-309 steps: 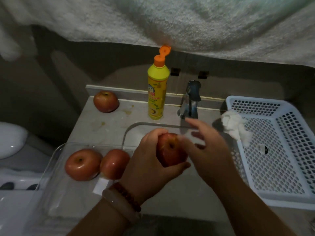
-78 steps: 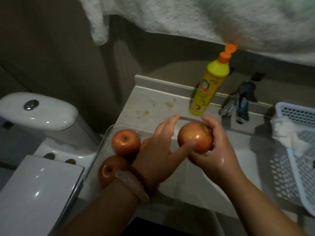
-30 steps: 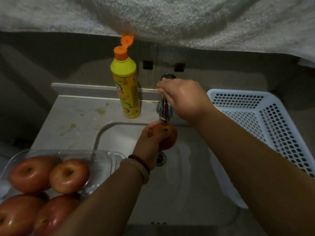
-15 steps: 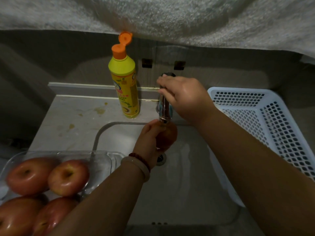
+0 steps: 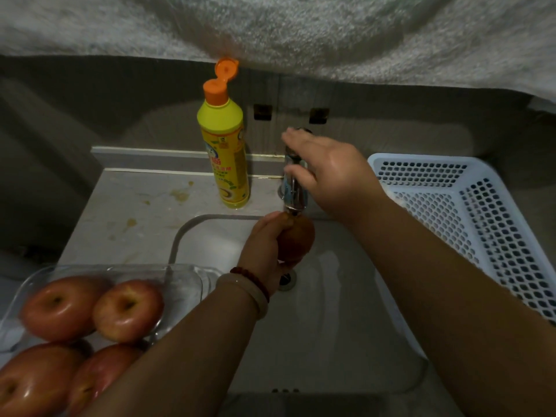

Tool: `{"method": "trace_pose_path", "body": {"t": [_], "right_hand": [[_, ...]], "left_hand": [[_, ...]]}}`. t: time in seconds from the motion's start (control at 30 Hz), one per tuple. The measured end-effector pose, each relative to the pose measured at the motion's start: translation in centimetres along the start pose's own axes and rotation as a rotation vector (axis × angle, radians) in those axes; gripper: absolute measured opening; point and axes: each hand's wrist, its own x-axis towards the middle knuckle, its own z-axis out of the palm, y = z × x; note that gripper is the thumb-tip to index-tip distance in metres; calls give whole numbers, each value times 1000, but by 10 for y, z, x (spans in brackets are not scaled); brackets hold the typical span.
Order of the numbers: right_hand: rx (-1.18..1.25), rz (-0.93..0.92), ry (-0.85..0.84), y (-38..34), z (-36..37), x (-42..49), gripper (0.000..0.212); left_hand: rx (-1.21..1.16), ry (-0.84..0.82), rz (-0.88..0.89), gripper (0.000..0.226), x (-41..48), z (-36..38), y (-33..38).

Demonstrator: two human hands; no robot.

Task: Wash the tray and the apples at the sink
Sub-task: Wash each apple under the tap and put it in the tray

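- Under the tap (image 5: 294, 188), over the far end of the sink (image 5: 331, 311), an apple (image 5: 298, 240) is sitting in the left hand (image 5: 264, 245), whose fingers are curling round it.
- Just beyond it, the right hand (image 5: 331, 173) is resting on top of the tap, with fingers lying fairly straight over the handle and the thumb reaching down beside the spout.
- Whether water is running cannot be told.
- At the near left, a clear tray (image 5: 186, 275) is sitting on the counter, its right end reaching over the sink's left edge.
- Four other apples (image 5: 128, 310) are lying close together in the tray, their skins looking wet.
- On the left wrist, a pale bangle (image 5: 249, 291) and a string of dark red beads (image 5: 252, 276) are showing.
- Left of the tap, a yellow soap bottle (image 5: 224, 158) is standing upright at the far edge of the counter (image 5: 126, 206), its orange cap flipped open.
- On the right, a white perforated basket (image 5: 481, 224) is sitting beside the sink.
- Across the top, a pale towel (image 5: 301, 31) is hanging.
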Motion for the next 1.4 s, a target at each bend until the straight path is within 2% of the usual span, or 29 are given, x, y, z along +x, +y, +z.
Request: {"method": "trace_pose_path", "body": {"t": [0.07, 0.13, 0.17, 0.27, 0.33, 0.37, 0.43, 0.47, 0.53, 0.6, 0.63, 0.67, 0.7, 0.77, 0.83, 0.9, 0.97, 1.07, 1.1, 1.17, 1.2, 1.27, 1.33, 1.4], "right_hand": [[58, 121, 235, -9, -6, -17, 38], [283, 458, 414, -28, -9, -47, 27], [440, 676, 404, -39, -1, -64, 24], [964, 1300, 162, -53, 40, -96, 24], [1432, 1573, 56, -47, 59, -95, 34], [1582, 1599, 14, -44, 65, -92, 39], [1607, 1482, -72, -38, 76, -88, 40], [1498, 1396, -98, -37, 82, -87, 39], [1172, 1195, -8, -38, 92, -87, 34], [835, 880, 92, -39, 99, -88, 17], [758, 781, 115, -40, 104, -90, 17], [746, 770, 127, -43, 106, -91, 21], [815, 870, 144, -45, 106, -90, 25], [1089, 1254, 149, -42, 104, -82, 26], [1341, 1551, 8, -33, 100, -74, 22], [1399, 1571, -45, -26, 97, -70, 28], [1243, 1407, 5, -26, 100, -72, 20], [694, 783, 140, -35, 107, -89, 24], [606, 648, 166, -34, 111, -95, 31], [594, 570, 183, -33, 117, -99, 40], [623, 598, 186, -32, 118, -99, 41], [773, 792, 219, -39, 111, -90, 38], [1009, 1125, 207, -38, 104, -81, 30], [1325, 1438, 68, -28, 96, -73, 25]], "left_hand": [[-10, 0, -15, 12, -1, -1, 2], [23, 32, 1, 10, 2, -3, 2], [56, 50, 25, 11, 3, -3, 1], [143, 76, 107, 17, 2, -2, -4], [227, 103, 164, 18, 1, -1, -8], [267, 126, 198, 20, 0, -1, -9], [295, 145, 227, 27, 1, 0, -12], [308, 141, 219, 29, 4, -1, -13], [289, 138, 163, 26, 7, -1, -12], [236, 100, 46, 27, 10, -3, -8], [243, 94, 6, 28, 10, -4, -7], [275, 102, 10, 28, 11, -6, -8], [299, 126, 41, 25, 11, -7, -10], [340, 180, 130, 15, 12, -9, -13], [405, 184, 195, 8, 10, -6, -12], [412, 198, 216, 8, 10, -2, -13], [318, 214, 167, 13, 11, 1, -11], [157, 124, -29, 27, 17, -5, -7], [103, 89, -84, 30, 16, -8, -6], [111, 55, -69, 32, 16, -11, -7], [150, 63, -20, 33, 16, -11, -9], [207, 95, 64, 32, 15, -11, -11], [209, 117, 112, 28, 12, -8, -9], [269, 155, 160, 22, 9, -5, -11]]}}
